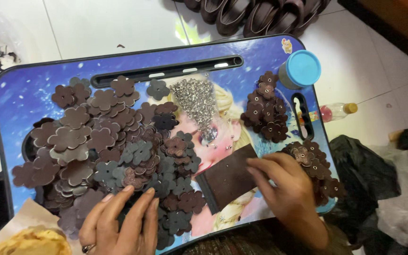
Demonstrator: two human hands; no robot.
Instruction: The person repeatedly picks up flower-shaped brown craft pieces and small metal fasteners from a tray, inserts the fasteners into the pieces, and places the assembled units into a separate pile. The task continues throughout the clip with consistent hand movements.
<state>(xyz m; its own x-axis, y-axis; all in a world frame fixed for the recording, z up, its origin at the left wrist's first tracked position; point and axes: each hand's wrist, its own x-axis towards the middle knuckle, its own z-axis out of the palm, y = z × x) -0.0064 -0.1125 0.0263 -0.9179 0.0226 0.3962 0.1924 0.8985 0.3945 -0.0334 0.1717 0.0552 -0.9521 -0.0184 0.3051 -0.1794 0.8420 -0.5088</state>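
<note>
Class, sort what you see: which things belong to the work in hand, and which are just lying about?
In use: leather flowers, metal studs, brown leather block, left hand, right hand, lap tray.
Lying about: blue-capped pot, small bottle, black bag.

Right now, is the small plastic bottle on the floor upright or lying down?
Lying down. The bottle rests on its side on the floor tiles, yellow cap pointing right.

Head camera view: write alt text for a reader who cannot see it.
A person's right hand rests on a dark brown leather block on a blue cartoon-printed lap tray, while the left hand presses into a pile of brown and grey flower-shaped leather cutouts. A heap of small silver rivets and a blue-lidded container lie beyond.
</note>
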